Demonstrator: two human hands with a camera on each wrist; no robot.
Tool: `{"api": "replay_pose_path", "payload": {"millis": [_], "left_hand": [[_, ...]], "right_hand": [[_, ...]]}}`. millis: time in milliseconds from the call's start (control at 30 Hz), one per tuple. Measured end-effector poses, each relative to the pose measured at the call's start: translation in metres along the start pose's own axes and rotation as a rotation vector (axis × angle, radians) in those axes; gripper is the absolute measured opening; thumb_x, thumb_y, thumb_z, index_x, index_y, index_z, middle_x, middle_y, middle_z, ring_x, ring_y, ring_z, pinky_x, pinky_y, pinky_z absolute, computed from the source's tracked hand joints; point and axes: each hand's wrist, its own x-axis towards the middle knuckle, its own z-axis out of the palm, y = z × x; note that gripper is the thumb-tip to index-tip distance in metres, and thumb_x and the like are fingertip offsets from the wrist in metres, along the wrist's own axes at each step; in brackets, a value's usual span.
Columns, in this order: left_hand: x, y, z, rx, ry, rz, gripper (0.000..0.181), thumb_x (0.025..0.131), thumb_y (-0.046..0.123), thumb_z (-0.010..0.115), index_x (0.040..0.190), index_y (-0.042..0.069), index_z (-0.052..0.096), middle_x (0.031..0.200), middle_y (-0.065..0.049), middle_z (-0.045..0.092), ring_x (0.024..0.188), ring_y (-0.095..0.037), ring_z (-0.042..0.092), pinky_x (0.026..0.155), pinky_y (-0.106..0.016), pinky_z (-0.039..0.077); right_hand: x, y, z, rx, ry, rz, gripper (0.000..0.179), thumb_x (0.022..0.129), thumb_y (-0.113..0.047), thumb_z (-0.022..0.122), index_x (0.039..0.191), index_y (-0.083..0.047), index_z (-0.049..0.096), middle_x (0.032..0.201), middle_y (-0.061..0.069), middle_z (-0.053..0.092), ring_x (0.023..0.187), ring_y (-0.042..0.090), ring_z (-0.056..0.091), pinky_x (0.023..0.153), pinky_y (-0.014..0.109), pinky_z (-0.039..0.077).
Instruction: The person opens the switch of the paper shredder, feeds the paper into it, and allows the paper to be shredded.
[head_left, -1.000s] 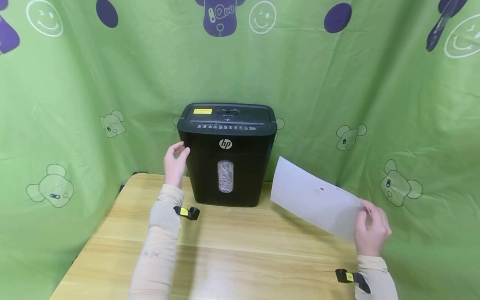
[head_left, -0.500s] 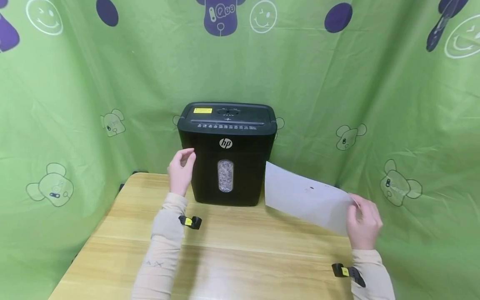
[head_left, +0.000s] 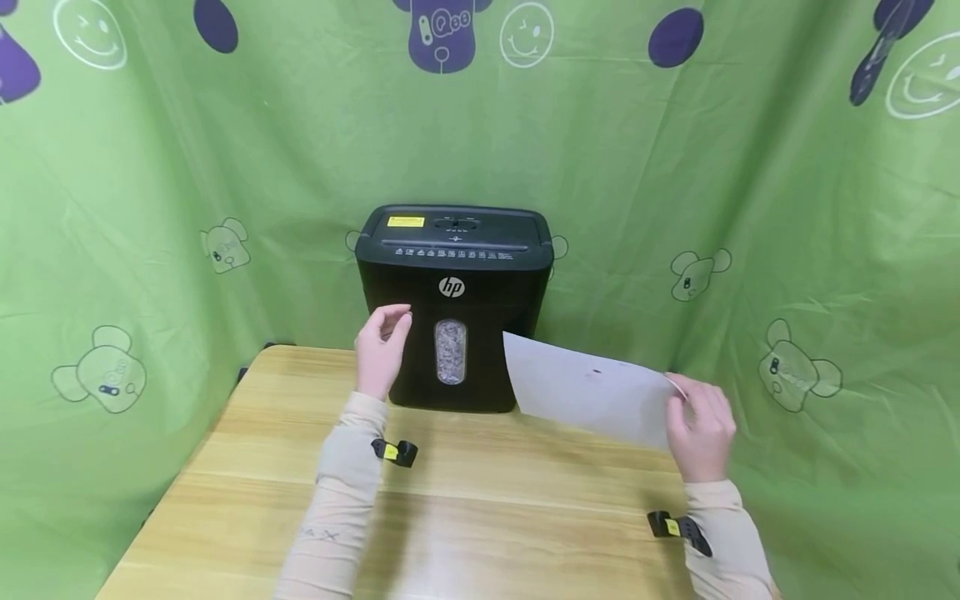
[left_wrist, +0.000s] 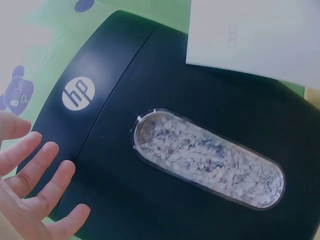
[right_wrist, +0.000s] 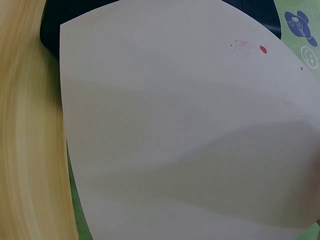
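My right hand (head_left: 702, 430) pinches a sheet of white paper (head_left: 585, 392) by its right end, and the sheet stretches leftward above the table. In the right wrist view the paper (right_wrist: 165, 125) fills most of the frame and bears small red marks. Its left edge overlaps the front of a black HP paper shredder (head_left: 487, 304). Nothing lies in my left hand (head_left: 381, 353), which is held in front of the shredder's left side with fingers apart and loosely bent. White shreds (left_wrist: 210, 160) show through the shredder's oval window in the left wrist view.
The shredder stands at the back of a wooden table (head_left: 465, 500). A green printed curtain (head_left: 300, 150) hangs behind and at both sides. A yellow label (head_left: 406, 222) and the feed slot (head_left: 455, 246) are on the shredder's top.
My right hand has brought the paper leftward until it overlaps the shredder's front. My left hand has shifted right and slightly nearer to me. The shredder stays in place.
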Motion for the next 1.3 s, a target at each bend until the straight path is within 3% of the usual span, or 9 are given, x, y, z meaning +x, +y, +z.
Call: {"api": "replay_pose_path", "payload": {"millis": [167,267,433,667,767,867,1067,1300], "left_hand": [[-0.006,0.006,0.007,-0.005,-0.027,0.018,0.023,0.094,0.009,0.062,0.114,-0.003,0.066,0.114,-0.023,0.069,0.105,-0.036,0.067,0.097,-0.046,0.051],[-0.013,0.021,0.009,0.005,-0.048,0.027,0.023,0.094,0.004,0.06,0.113,-0.008,0.064,0.114,-0.026,0.068,0.106,-0.038,0.066,0.096,-0.046,0.052],[-0.022,0.038,0.01,0.035,-0.076,0.031,0.022,0.094,0.002,0.059,0.112,-0.01,0.063,0.114,-0.027,0.067,0.105,-0.038,0.066,0.092,-0.035,0.054],[-0.014,0.001,0.022,-0.005,-0.089,0.029,0.023,0.095,0.008,0.06,0.114,-0.004,0.065,0.116,-0.024,0.068,0.106,-0.034,0.066,0.095,-0.036,0.053],[-0.013,-0.003,0.025,-0.006,-0.091,0.034,0.021,0.094,0.009,0.062,0.112,-0.001,0.067,0.114,-0.021,0.069,0.104,-0.031,0.068,0.092,-0.031,0.054],[-0.014,-0.004,0.027,-0.001,-0.11,0.053,0.02,0.093,0.01,0.064,0.111,0.002,0.068,0.111,-0.018,0.071,0.102,-0.029,0.068,0.091,-0.035,0.054],[-0.02,-0.005,0.034,0.072,-0.248,0.12,0.024,0.091,0.014,0.068,0.114,0.006,0.067,0.113,-0.013,0.07,0.106,-0.029,0.065,0.097,-0.053,0.049],[-0.027,-0.013,0.043,0.137,-0.419,0.237,0.032,0.087,0.021,0.073,0.118,0.01,0.067,0.118,-0.009,0.069,0.111,-0.024,0.063,0.099,-0.05,0.049]], "right_hand": [[0.005,-0.004,0.007,0.023,-0.027,-0.054,0.022,0.082,0.005,0.054,0.092,0.003,0.073,0.084,0.021,0.07,0.077,0.037,0.057,0.079,0.026,0.042],[0.009,-0.006,0.013,0.039,-0.053,-0.094,0.022,0.083,0.003,0.053,0.093,0.003,0.073,0.085,0.02,0.07,0.076,0.037,0.057,0.075,0.04,0.041],[0.012,-0.012,0.021,0.046,-0.104,-0.139,0.023,0.083,0.0,0.053,0.093,0.002,0.073,0.085,0.019,0.07,0.077,0.037,0.058,0.073,0.042,0.041],[0.014,-0.024,0.033,0.068,-0.167,-0.166,0.023,0.081,0.0,0.054,0.095,0.0,0.073,0.087,0.017,0.071,0.078,0.036,0.061,0.072,0.041,0.042],[0.014,-0.029,0.04,0.082,-0.183,-0.178,0.024,0.081,0.0,0.055,0.096,-0.001,0.074,0.087,0.017,0.071,0.077,0.036,0.061,0.073,0.04,0.042],[0.014,-0.035,0.047,0.094,-0.199,-0.194,0.024,0.08,0.0,0.057,0.096,-0.002,0.074,0.086,0.016,0.071,0.076,0.035,0.061,0.071,0.039,0.043],[0.018,-0.049,0.059,0.105,-0.238,-0.22,0.021,0.08,-0.001,0.06,0.095,-0.003,0.074,0.085,0.014,0.07,0.076,0.034,0.06,0.068,0.04,0.043],[0.016,-0.063,0.072,0.111,-0.27,-0.226,0.021,0.079,-0.001,0.062,0.095,-0.005,0.075,0.086,0.011,0.07,0.078,0.031,0.06,0.066,0.041,0.043]]}}
